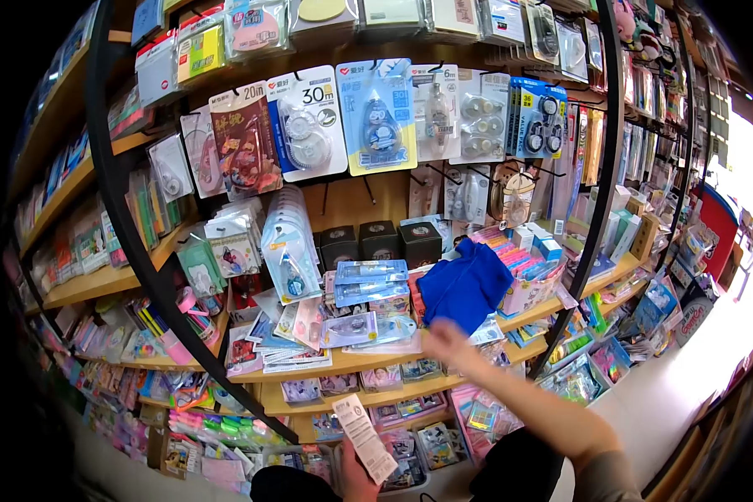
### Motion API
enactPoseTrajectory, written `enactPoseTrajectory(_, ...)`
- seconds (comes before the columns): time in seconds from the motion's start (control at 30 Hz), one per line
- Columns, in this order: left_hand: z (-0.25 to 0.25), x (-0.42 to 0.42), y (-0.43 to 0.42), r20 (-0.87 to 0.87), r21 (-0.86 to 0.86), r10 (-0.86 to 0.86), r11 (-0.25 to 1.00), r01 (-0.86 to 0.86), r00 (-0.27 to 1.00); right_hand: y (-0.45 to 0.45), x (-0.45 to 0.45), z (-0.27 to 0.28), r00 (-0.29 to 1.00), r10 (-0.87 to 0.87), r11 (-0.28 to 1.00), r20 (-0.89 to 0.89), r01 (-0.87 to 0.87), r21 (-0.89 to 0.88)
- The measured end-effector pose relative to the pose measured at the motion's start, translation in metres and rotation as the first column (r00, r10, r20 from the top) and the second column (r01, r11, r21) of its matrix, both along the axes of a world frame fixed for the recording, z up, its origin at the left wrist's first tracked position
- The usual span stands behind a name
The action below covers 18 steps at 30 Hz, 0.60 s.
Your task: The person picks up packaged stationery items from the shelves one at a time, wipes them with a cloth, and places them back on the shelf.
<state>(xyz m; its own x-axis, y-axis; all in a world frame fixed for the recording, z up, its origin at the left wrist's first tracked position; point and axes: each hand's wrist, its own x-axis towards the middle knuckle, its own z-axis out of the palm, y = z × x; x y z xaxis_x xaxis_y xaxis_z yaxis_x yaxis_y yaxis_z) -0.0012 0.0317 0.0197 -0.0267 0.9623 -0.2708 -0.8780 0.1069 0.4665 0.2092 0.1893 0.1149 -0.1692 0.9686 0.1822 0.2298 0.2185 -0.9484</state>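
Low in the view, my left hand is closed around a narrow white package with small dark print and a barcode-like patch. My right hand reaches out over the shelf's front edge, just below a crumpled blue cloth. Motion smears its fingers, so I cannot tell whether it touches the cloth or holds anything. Left of it lie blister packs in a stack and a flat purple-blue pack.
Correction-tape packs hang on hooks above the wooden shelf. Black boxes stand behind the stacked packs. Black metal posts frame the shelf on both sides. Bins of small packaged goods sit below.
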Motion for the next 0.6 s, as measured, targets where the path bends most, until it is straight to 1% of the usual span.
enactPoseTrajectory(0.03, -0.01, 0.002, 0.007, -0.052, 0.038, 0.054, 0.998, -0.052, 0.997, -0.023, -0.02, -0.028, 0.982, 0.144, 0.988, 0.118, -0.138, -0.064)
enactPoseTrajectory(0.07, -0.018, 0.004, 0.007, -0.105, 0.074, 0.11, 0.992, -0.103, 0.988, -0.072, -0.043, -0.016, 0.979, 0.204, 0.969, 0.02, -0.198, -0.146)
enactPoseTrajectory(0.1, -0.005, 0.013, 0.003, -0.275, 0.126, 0.216, 0.974, -0.188, 0.937, -0.105, -0.061, -0.017, 0.953, 0.245, 0.937, -0.18, -0.28, -0.208)
enactPoseTrajectory(0.13, 0.006, 0.019, 0.001, -0.458, 0.155, 0.265, 0.964, -0.217, 0.849, -0.126, -0.072, -0.023, 0.888, 0.258, 0.894, -0.38, -0.369, -0.254)
enactPoseTrajectory(0.2, 0.011, 0.027, -0.005, -0.668, 0.218, 0.295, 0.955, -0.199, 0.683, -0.144, -0.081, -0.041, 0.926, 0.193, 0.916, -0.325, -0.288, -0.277)
enactPoseTrajectory(0.23, 0.008, 0.029, -0.01, -0.755, 0.282, 0.348, 0.937, -0.204, 0.556, -0.15, -0.083, -0.046, 0.942, 0.16, 0.927, -0.295, -0.246, -0.282)
enactPoseTrajectory(0.3, 0.004, 0.029, -0.013, -0.854, 0.415, 0.445, 0.895, -0.162, 0.269, -0.16, -0.08, -0.048, 0.896, 0.011, 0.868, -0.443, -0.228, -0.441)
enactPoseTrajectory(0.33, 0.005, 0.028, -0.015, -0.856, 0.429, 0.448, 0.894, -0.13, 0.257, -0.165, -0.078, -0.047, 0.862, -0.078, 0.828, -0.501, -0.224, -0.513)
enactPoseTrajectory(0.37, 0.01, 0.028, -0.019, -0.857, 0.442, 0.452, 0.892, -0.097, 0.248, -0.168, -0.076, -0.044, 0.822, -0.086, 0.846, -0.563, -0.238, -0.477)
enactPoseTrajectory(0.4, 0.014, 0.03, -0.022, -0.857, 0.455, 0.456, 0.888, -0.064, 0.242, -0.17, -0.074, -0.048, 0.808, -0.102, 0.84, -0.58, -0.242, -0.486)
enactPoseTrajectory(0.47, 0.021, 0.035, -0.024, -0.825, 0.485, 0.496, 0.867, -0.112, 0.27, -0.17, -0.07, -0.055, 0.782, -0.134, 0.829, -0.609, -0.249, -0.502)
enactPoseTrajectory(0.5, 0.023, 0.038, -0.025, -0.807, 0.5, 0.518, 0.855, -0.139, 0.282, -0.172, -0.072, -0.047, 0.773, -0.164, 0.833, -0.614, -0.225, -0.506)
enactPoseTrajectory(0.6, 0.026, 0.038, -0.029, -0.803, 0.528, 0.546, 0.838, -0.141, 0.239, -0.173, -0.07, -0.06, 0.754, -0.132, 0.846, -0.644, -0.253, -0.47)
